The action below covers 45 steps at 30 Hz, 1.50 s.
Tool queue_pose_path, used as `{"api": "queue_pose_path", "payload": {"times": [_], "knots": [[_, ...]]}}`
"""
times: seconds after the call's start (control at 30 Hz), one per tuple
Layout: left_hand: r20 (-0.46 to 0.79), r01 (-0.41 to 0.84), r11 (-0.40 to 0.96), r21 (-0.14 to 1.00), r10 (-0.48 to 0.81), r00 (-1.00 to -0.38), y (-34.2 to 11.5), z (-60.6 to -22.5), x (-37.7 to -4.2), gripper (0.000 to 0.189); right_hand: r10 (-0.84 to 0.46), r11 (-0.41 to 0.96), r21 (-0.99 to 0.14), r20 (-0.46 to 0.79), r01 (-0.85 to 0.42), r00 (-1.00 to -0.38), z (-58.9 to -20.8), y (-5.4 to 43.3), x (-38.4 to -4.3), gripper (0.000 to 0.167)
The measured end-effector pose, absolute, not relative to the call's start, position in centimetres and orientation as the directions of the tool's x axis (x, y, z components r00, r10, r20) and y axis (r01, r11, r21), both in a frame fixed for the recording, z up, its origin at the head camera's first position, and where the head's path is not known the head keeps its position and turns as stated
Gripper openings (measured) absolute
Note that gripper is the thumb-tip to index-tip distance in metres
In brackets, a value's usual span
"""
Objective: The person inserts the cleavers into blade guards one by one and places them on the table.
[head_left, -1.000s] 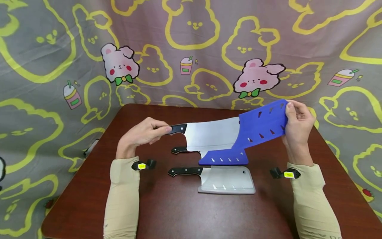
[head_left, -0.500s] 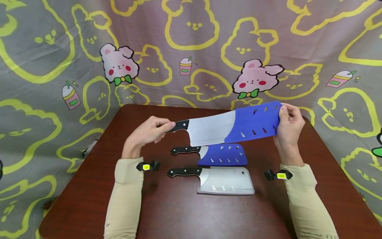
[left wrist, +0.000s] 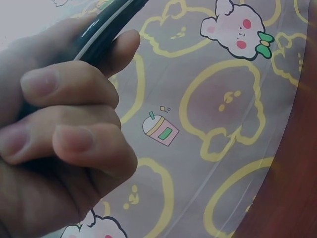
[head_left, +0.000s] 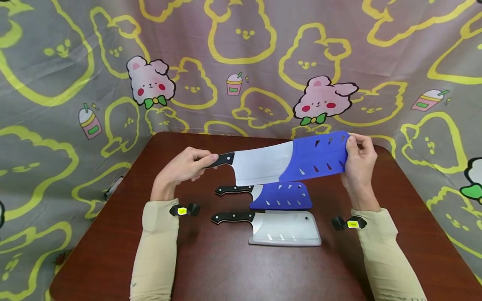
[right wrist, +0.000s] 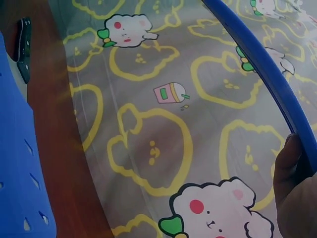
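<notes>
My left hand [head_left: 188,165] grips the black handle [head_left: 225,159] of a large cleaver [head_left: 260,163], held up above the table. A blue slotted blade cover [head_left: 320,156] sits over the far part of its blade, leaving the steel near the handle bare. My right hand [head_left: 359,161] pinches the outer end of this cover between thumb and fingers. The left wrist view shows the fingers of the left hand [left wrist: 74,114] curled round the handle. In the right wrist view the right hand [right wrist: 299,193] holds the blue cover [right wrist: 267,74] edge-on.
Below the raised cleaver, a smaller cleaver in a blue cover [head_left: 282,195] lies on the brown table [head_left: 211,267]. Nearer to me lies another cleaver in a clear whitish cover [head_left: 288,228]. Both handles point left. A patterned curtain [head_left: 263,104] hangs behind the table.
The right hand has moved left with the blue cover, which now reaches farther over the blade. The raised cleaver sits flatter and higher, so the blue-covered cleaver beneath shows more.
</notes>
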<state>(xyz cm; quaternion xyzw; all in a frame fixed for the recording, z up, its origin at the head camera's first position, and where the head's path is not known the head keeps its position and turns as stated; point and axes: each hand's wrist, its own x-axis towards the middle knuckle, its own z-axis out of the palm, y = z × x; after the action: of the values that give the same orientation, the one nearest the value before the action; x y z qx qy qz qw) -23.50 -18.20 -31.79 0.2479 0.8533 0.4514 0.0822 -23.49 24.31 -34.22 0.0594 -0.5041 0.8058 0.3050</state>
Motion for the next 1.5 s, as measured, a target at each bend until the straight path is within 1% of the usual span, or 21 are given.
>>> {"api": "queue_pose_path", "payload": {"times": [0.07,0.2,0.33,0.4,0.53,0.67,0.77,0.9,1.07,1.17,1.23,1.33,1.4,1.5], "knots": [[0.091,0.353,0.473,0.808,0.491,-0.866,-18.3,-31.7,-23.4,0.028,0.417,-0.317,-0.778,0.399,-0.542,-0.817,-34.4,24.2,-23.4,0.017],[0.085,0.346,0.47,0.812,0.492,-0.867,-17.9,-31.8,-23.2,0.026,0.411,-0.327,-0.763,0.416,-0.557,-0.811,-34.7,23.8,-23.2,0.016],[0.076,0.36,0.47,0.806,0.522,-0.85,-16.8,-32.0,-23.2,0.029,0.377,-0.314,-0.773,0.432,-0.552,-0.819,-35.2,22.5,-22.9,0.016],[0.082,0.368,0.471,0.802,0.522,-0.849,-16.4,-31.9,-23.2,0.031,0.365,-0.287,-0.786,0.439,-0.548,-0.821,-35.3,21.8,-22.9,0.017],[0.113,0.372,0.466,0.803,0.494,-0.862,-16.2,-31.8,-23.1,0.03,0.383,-0.246,-0.79,0.452,-0.561,-0.805,-35.2,21.2,-22.9,0.019],[0.123,0.366,0.475,0.8,0.466,-0.876,-15.9,-32.0,-23.1,0.03,0.402,-0.244,-0.797,0.436,-0.553,-0.805,-35.4,20.9,-22.8,0.015],[0.105,0.355,0.482,0.801,0.47,-0.876,-14.9,-32.3,-23.1,0.034,0.373,-0.229,-0.825,0.415,-0.516,-0.83,-35.7,20.2,-22.7,0.013],[0.069,0.324,0.49,0.809,0.469,-0.88,-13.5,-32.4,-23.3,0.039,0.315,-0.171,-0.867,0.401,-0.467,-0.86,-36.2,19.2,-22.6,0.013],[0.053,0.296,0.496,0.816,0.445,-0.894,-13.1,-32.4,-23.2,0.038,0.297,-0.124,-0.878,0.413,-0.463,-0.861,-36.4,19.2,-22.6,0.018],[0.041,0.29,0.498,0.817,0.452,-0.891,-13.2,-32.6,-23.4,0.039,0.22,-0.087,-0.894,0.412,-0.439,-0.884,-36.3,19.7,-22.6,0.02],[0.033,0.291,0.498,0.817,0.464,-0.885,-13.4,-32.8,-23.7,0.038,0.139,-0.032,-0.914,0.397,-0.405,-0.907,-36.2,20.2,-22.6,0.023],[0.016,0.299,0.513,0.805,0.485,-0.875,-13.8,-33.3,-24.2,0.034,0.002,0.107,-0.93,0.353,-0.351,-0.936,-36.1,21.1,-22.9,0.031],[0.002,0.311,0.525,0.792,0.508,-0.862,-14.2,-33.8,-24.7,0.032,-0.077,0.216,-0.926,0.3,-0.31,-0.951,-36.2,21.7,-23.2,0.037],[-0.033,0.31,0.553,0.774,0.524,-0.851,-14.7,-34.4,-25.7,0.027,-0.165,0.322,-0.913,0.205,-0.249,-0.965,-36.9,22.3,-23.9,0.044]]}}
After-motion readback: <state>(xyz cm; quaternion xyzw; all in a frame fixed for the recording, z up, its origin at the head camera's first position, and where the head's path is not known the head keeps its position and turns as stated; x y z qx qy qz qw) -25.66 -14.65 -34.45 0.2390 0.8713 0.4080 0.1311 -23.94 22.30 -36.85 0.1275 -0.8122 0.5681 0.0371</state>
